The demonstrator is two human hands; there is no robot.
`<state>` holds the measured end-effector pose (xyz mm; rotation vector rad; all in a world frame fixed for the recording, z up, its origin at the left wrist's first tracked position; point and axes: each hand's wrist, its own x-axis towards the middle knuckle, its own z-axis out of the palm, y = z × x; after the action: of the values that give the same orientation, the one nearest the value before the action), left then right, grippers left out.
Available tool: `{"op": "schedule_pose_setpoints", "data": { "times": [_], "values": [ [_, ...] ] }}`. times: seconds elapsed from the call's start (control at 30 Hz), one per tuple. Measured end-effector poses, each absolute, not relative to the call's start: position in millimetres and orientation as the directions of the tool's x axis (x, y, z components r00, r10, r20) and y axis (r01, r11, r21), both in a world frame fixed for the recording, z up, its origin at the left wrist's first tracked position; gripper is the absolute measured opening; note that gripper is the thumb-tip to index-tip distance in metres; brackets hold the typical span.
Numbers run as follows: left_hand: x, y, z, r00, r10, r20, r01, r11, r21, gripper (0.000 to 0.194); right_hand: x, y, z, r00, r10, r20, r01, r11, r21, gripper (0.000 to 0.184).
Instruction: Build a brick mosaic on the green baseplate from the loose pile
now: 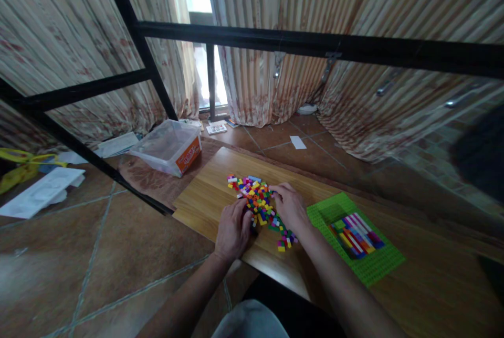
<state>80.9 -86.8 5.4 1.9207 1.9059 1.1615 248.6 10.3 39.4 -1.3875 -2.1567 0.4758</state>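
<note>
A loose heap of small coloured toy building bricks (pixel 258 193) lies on the wooden table, between my two hands. My left hand (pixel 233 228) rests at the heap's near left side, fingers bent and thumb apart from them, touching the bricks at the edge. From the right, my right hand (pixel 290 208) reaches in with its fingers slightly spread at the heap's far right edge. No brick shows clearly in either hand, though the fingertips are small in view. To the right lies a green studded baseplate (pixel 376 271), with rows of coloured bricks (pixel 356 235) in its middle.
The wooden tabletop (pixel 212 180) has a black metal frame (pixel 252 36) behind it. A clear plastic bin (pixel 157 144) with an orange label sits on the floor beyond. White moulded packaging (pixel 43 191) lies at left; striped curtains (pixel 268 2) hang behind.
</note>
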Motion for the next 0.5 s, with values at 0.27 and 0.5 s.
{"op": "schedule_pose_setpoints", "data": {
  "times": [0.27,0.5],
  "values": [
    [82,-87,4,-0.138,0.915,0.378,0.762,-0.146,0.631,0.036,228,23,27,-0.571,0.794,0.208,0.682,0.6,-0.419,0.056],
    [81,-88,3,-0.137,0.916,0.377,0.776,-0.138,0.616,0.036,249,27,27,-0.503,0.824,0.26,0.696,0.565,-0.443,0.039]
  ]
}}
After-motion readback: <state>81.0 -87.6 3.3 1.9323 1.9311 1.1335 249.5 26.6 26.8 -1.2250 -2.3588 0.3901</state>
